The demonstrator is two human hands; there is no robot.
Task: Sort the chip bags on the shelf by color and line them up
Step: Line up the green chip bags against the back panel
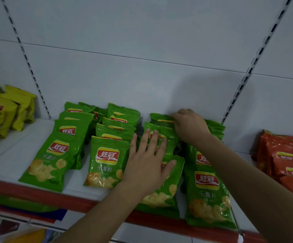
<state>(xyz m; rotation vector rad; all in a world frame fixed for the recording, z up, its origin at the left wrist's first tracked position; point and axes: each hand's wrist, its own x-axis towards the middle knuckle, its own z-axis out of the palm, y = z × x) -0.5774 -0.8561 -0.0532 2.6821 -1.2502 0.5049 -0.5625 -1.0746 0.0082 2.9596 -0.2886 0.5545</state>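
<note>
1. Straightening the third row of green chip bags (161, 137) mid-shelf, packs overlapping back to front.
2. Left hand (148, 165) lies flat on the front pack, fingers straight and spread.
3. Right hand (189, 127) reaches the rear bag (160, 118), fingers curled on its top edge.
4. Best move, I'd say: pin the front, nudge the rear square.
5. Yellow bags (5, 111) sit left, orange bags (286, 155) right on the white shelf (7, 155).

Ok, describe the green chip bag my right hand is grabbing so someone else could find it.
Start at the white shelf with the red front edge and find the block of green chip bags between the yellow bags and the orange bags. Take its third row from the left. The green bag at the very back, against the wall, is the one the right hand grips by its top.
</note>
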